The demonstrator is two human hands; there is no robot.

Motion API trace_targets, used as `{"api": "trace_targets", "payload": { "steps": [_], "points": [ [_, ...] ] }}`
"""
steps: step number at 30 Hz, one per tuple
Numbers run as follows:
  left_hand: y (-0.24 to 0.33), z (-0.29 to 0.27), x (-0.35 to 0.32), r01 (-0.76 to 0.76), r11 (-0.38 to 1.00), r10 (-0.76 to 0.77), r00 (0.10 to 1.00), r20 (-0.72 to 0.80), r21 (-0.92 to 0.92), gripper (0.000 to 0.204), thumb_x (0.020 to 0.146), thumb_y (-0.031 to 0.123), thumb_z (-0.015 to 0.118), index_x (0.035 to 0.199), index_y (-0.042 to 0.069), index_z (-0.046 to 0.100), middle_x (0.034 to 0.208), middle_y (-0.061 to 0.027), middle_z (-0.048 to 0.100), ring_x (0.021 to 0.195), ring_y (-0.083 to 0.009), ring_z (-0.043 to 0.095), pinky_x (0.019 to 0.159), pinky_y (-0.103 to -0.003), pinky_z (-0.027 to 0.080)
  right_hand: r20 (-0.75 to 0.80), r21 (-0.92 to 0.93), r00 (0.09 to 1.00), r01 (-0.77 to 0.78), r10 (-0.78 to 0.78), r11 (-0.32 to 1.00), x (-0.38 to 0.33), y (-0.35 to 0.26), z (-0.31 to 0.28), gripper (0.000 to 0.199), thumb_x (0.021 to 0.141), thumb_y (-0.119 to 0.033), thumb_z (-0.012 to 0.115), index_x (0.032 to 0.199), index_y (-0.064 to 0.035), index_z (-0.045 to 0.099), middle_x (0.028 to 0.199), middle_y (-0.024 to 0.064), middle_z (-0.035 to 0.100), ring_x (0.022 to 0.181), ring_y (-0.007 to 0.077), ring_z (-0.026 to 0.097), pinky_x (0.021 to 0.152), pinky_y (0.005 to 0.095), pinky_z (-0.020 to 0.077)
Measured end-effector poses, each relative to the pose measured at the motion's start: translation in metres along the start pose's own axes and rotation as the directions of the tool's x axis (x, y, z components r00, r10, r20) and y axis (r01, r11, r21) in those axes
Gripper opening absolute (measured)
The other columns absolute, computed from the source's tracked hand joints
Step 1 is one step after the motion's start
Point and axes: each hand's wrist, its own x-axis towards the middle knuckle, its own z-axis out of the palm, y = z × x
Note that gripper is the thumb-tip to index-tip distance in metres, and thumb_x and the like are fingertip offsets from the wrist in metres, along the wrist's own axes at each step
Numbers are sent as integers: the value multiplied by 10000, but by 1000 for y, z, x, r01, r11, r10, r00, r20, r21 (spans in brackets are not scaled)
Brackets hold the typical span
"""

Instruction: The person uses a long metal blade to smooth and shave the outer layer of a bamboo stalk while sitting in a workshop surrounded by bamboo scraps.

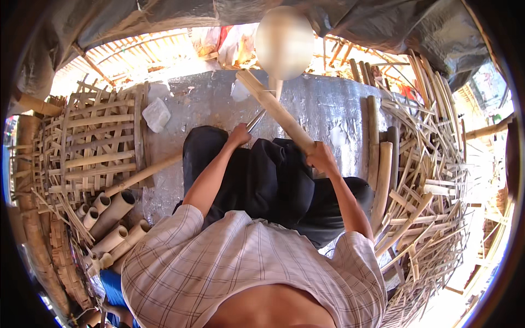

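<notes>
From my feed, the biggest thing is the grey tarpaulin sheet (328, 109) spread over the ground ahead, and it leaves the only open room between my knees and its far edge. To my left stands a woven bamboo lattice panel (93, 142), with cut bamboo tubes (112, 224) stacked beside it, open ends toward me. On my right a heap of split bamboo strips (426, 186) crowds in close, so a swing that way looks tight. My dark trousers (268, 180) fill the middle, knees drawn up, which I judge steadies the work in front of me. A long bamboo pole (276, 109) slants from upper left down to my right hand (321, 157), which is closed round its lower end and holds it angled away from my body. My left hand (239, 135) is clenched on the handle of a metal blade (257, 120), whose tip points up toward the pole, seemingly to shave or split it. A pale crumpled lump (156, 113) lies on the sheet, well apart.
</notes>
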Motion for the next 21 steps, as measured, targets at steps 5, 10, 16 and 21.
{"api": "trace_targets", "payload": {
  "steps": [5,10,16,21],
  "points": [
    [2,4,-7,111,987,-119,991,-55,-117,375,752,161,652,1005,-116,669,923,-339,703,915,-437,727,791,-504,557,7,60,991,132,-132,989,-16,-60,-64,515,569,-195,776,1031,14,685,921,263,718,916,426,716,814,459,573],
    [-21,2,-4,146,963,-154,988,-19,-227,362,760,187,668,973,-106,675,835,-313,703,793,-407,739,704,-494,560,-433,-39,721,584,-541,811,-56,-153,-140,281,702,-117,711,961,-41,632,822,241,699,822,477,670,736,527,544],
    [-1,1,-12,85,986,-95,993,-70,-141,334,737,173,644,893,-119,682,821,-344,690,827,-433,735,724,-498,559,-478,318,772,596,-419,737,-19,-102,-58,337,711,-141,768,1013,-40,658,834,241,709,874,436,712,766,499,565],
    [-14,5,-16,114,991,-110,992,-58,67,384,719,150,680,1010,-99,699,954,-347,700,962,-473,710,824,-497,564,-2,-102,993,116,-117,988,26,-25,19,462,689,-145,767,1130,-24,704,1042,268,728,1029,427,704,883,492,562]
  ]
}}
